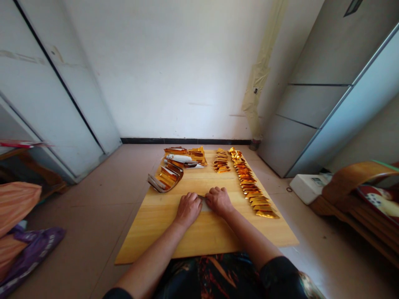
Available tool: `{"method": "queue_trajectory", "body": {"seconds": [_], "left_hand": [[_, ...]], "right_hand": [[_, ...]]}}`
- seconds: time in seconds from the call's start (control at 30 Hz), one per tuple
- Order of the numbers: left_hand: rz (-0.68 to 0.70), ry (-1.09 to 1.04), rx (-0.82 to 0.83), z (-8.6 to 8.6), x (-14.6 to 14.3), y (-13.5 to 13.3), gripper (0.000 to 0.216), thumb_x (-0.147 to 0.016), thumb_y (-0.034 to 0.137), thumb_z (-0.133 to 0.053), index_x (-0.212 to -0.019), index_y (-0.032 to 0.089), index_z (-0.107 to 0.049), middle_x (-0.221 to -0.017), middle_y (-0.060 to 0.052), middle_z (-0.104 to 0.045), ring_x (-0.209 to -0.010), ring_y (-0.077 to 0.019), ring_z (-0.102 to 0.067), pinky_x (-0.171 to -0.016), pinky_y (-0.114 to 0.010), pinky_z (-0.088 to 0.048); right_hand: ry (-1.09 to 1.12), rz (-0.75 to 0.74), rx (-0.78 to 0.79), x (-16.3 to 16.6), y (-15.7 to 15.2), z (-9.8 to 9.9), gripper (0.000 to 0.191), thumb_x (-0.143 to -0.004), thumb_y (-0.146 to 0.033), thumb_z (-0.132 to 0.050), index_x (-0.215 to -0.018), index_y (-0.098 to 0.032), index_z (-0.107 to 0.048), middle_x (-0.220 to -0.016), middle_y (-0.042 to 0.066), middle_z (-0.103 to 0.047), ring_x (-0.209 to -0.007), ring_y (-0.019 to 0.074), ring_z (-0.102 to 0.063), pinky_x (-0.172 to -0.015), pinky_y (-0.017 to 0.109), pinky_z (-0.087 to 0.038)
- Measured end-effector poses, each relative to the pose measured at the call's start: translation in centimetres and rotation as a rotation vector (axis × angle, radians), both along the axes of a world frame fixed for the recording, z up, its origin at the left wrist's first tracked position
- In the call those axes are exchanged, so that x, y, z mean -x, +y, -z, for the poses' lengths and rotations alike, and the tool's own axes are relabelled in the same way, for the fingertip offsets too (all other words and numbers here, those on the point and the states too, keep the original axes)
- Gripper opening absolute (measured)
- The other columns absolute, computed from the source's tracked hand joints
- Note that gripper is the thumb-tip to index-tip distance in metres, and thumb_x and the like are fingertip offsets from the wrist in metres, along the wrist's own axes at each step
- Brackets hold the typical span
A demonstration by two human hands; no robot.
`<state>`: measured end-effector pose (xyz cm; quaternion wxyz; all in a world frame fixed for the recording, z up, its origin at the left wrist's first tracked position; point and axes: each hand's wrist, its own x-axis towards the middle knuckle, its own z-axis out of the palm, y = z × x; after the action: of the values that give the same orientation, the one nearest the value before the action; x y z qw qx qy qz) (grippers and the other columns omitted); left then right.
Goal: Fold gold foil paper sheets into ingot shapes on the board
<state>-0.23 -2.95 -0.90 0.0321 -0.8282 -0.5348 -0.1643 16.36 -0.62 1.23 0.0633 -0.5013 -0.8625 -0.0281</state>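
Observation:
My left hand [189, 207] and my right hand [219, 200] meet over the middle of a wooden board [156, 232]. Both have curled fingers pinching a small piece of paper [205, 206], whose pale part shows between them with a thin dark edge at the top; most of it is hidden by the hands. To the right, a long row of folded gold foil papers [249, 182] overlaps down the board, with a shorter row of folded gold papers [222, 162] beside its far end. Far left lie a curved stack of gold sheets [166, 176] and another gold pile [198, 154] with a white roll-like packet [179, 158].
A white wall [174, 74] rises beyond the board. On the right stand a grey fridge [299, 108], a white box [307, 187] and a wooden armrest [352, 182]. A purple bag [40, 251] lies at the left, near an orange cloth [18, 203].

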Motion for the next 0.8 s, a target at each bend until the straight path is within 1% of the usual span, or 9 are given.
{"method": "queue_trajectory", "body": {"seconds": [0.13,0.23,0.3,0.4,0.47,0.53,0.6,0.7,0.8], "left_hand": [[0.008,-0.003,-0.032,0.2,0.1,0.0,0.010,-0.084,0.022,-0.053,-0.084,0.020,-0.064,-0.089,-0.005,-0.059,-0.091,-0.0204,-0.052,-0.078,-0.034,-0.040],[0.017,-0.024,-0.064,0.1,0.2,-0.2,0.011,-0.082,0.021,-0.056,-0.090,0.021,-0.063,-0.091,-0.005,-0.060,-0.092,-0.0208,-0.052,-0.080,-0.035,-0.040],[0.023,-0.047,-0.101,0.1,0.2,-0.2,0.020,-0.080,0.019,-0.057,-0.099,0.021,-0.062,-0.098,-0.006,-0.061,-0.096,-0.0214,-0.051,-0.082,-0.036,-0.041],[0.065,-0.075,-0.185,0.5,0.1,-0.1,0.036,-0.082,0.014,-0.053,-0.117,0.024,-0.057,-0.118,-0.007,-0.058,-0.109,-0.0222,-0.048,-0.090,-0.038,-0.039],[0.098,-0.071,-0.223,0.9,0.0,0.1,0.035,-0.085,0.014,-0.048,-0.116,0.025,-0.058,-0.125,-0.006,-0.056,-0.116,-0.0227,-0.046,-0.093,-0.039,-0.037],[0.114,-0.059,-0.219,1.2,0.0,0.2,0.026,-0.087,0.016,-0.047,-0.105,0.025,-0.064,-0.121,-0.006,-0.060,-0.117,-0.0233,-0.046,-0.093,-0.041,-0.036],[0.115,-0.052,-0.188,1.2,0.0,0.3,0.022,-0.088,0.018,-0.048,-0.098,0.024,-0.067,-0.113,-0.005,-0.064,-0.114,-0.0232,-0.049,-0.091,-0.042,-0.036],[0.106,-0.053,-0.146,0.9,-0.1,0.0,0.022,-0.088,0.019,-0.048,-0.099,0.025,-0.065,-0.104,-0.004,-0.067,-0.109,-0.0213,-0.052,-0.091,-0.043,-0.034],[0.101,-0.056,-0.126,0.5,-0.1,-0.2,0.020,-0.088,0.019,-0.048,-0.098,0.025,-0.065,-0.104,-0.003,-0.067,-0.105,-0.0198,-0.054,-0.092,-0.042,-0.033]], "right_hand": [[-0.010,0.008,-0.033,0.0,-0.7,0.4,0.025,-0.091,-0.036,-0.045,-0.094,-0.022,-0.065,-0.094,0.007,-0.062,-0.092,0.0199,-0.050,-0.079,0.034,-0.028],[-0.001,0.012,-0.048,-0.1,-0.9,0.7,0.024,-0.090,-0.037,-0.045,-0.097,-0.023,-0.064,-0.095,0.007,-0.062,-0.092,0.0199,-0.050,-0.079,0.034,-0.028],[0.009,0.016,-0.060,-0.1,-0.9,0.9,0.024,-0.091,-0.037,-0.045,-0.099,-0.023,-0.063,-0.095,0.007,-0.062,-0.092,0.0201,-0.050,-0.079,0.035,-0.027],[0.015,0.024,-0.079,0.0,-1.0,1.1,0.025,-0.091,-0.038,-0.045,-0.103,-0.024,-0.062,-0.095,0.007,-0.062,-0.092,0.0203,-0.050,-0.079,0.035,-0.027],[0.016,0.028,-0.090,0.0,-1.1,1.2,0.026,-0.092,-0.038,-0.043,-0.102,-0.023,-0.062,-0.094,0.007,-0.062,-0.091,0.0202,-0.050,-0.079,0.036,-0.027],[0.018,0.032,-0.098,0.1,-1.1,1.3,0.027,-0.093,-0.039,-0.041,-0.099,-0.023,-0.062,-0.094,0.007,-0.062,-0.091,0.0200,-0.051,-0.080,0.036,-0.027],[0.021,0.039,-0.100,0.1,-1.2,1.3,0.028,-0.094,-0.038,-0.039,-0.097,-0.023,-0.062,-0.093,0.007,-0.062,-0.090,0.0197,-0.051,-0.080,0.036,-0.027],[0.020,0.043,-0.092,0.1,-1.4,1.1,0.026,-0.093,-0.037,-0.040,-0.099,-0.023,-0.062,-0.094,0.006,-0.061,-0.091,0.0198,-0.050,-0.080,0.036,-0.027],[0.015,0.040,-0.076,-0.2,-1.7,0.9,0.024,-0.091,-0.038,-0.044,-0.102,-0.024,-0.060,-0.097,0.006,-0.061,-0.093,0.0206,-0.049,-0.080,0.035,-0.027]]}}
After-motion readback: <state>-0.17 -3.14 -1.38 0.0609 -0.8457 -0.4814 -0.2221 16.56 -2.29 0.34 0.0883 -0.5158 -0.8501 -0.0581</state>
